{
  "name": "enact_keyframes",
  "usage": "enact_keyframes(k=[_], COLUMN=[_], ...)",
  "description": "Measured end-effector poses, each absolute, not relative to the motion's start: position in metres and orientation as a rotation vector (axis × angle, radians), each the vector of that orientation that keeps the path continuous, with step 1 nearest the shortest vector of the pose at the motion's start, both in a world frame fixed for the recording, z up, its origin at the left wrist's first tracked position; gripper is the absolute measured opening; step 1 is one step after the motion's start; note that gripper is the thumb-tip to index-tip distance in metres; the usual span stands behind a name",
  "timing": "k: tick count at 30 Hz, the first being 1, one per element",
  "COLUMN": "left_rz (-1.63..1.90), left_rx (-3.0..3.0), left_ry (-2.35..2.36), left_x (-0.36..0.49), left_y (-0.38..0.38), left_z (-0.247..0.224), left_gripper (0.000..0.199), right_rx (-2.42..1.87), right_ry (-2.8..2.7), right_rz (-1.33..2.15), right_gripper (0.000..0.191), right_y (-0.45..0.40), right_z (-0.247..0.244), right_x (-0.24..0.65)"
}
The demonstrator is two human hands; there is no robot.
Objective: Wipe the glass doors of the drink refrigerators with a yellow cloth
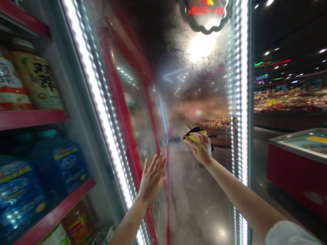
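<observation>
A glass door with bright light strips along both sides stands before me, its upper part fogged and speckled with droplets. My right hand is wrapped round a yellow and black cloth or pad against the glass, right of the middle. Lower and to the left, my left hand is raised with its fingers stretched out, holding nothing. It is at or close to the glass; whether it touches cannot be told.
At the left, red-edged shelves hold juice bottles and blue packs. A red chest freezer stands at the right, with a produce display farther back.
</observation>
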State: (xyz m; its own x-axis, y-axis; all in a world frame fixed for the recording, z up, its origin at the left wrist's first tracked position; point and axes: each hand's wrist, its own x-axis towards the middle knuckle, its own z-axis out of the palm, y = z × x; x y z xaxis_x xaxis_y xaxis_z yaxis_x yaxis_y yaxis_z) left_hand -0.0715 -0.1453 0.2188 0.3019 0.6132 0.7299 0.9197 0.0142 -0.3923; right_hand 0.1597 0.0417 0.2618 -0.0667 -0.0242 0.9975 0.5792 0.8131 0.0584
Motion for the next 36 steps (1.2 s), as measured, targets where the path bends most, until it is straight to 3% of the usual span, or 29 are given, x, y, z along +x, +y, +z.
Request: enact_keyframes(k=[5, 11, 19, 28, 36], left_rz=[-0.401, -0.374, -0.394, -0.423, -0.388], left_rx=[-1.685, -1.694, -1.66, -1.663, -1.665], left_ry=[-1.438, -1.453, -1.473, -1.496, -1.507], left_x=[-0.082, -0.083, -0.095, -0.094, -0.093], left_y=[-0.152, -0.154, -0.163, -0.161, -0.156], left_z=[0.216, 0.217, 0.209, 0.205, 0.204], left_gripper=[0.099, 0.105, 0.104, 0.096, 0.095], right_rx=[-0.534, -0.446, -0.496, -0.319, -0.213], right_ry=[-1.356, -1.63, -1.46, -1.718, -1.807], right_rz=[-0.423, -0.526, -0.427, -0.514, -0.5], right_gripper=[0.029, 0.039, 0.033, 0.04, 0.029], right_y=[0.035, 0.004, -0.007, -0.027, -0.04], right_z=[0.284, 0.274, 0.28, 0.282, 0.31], right_x=[0.134, 0.109, 0.089, 0.076, 0.039])
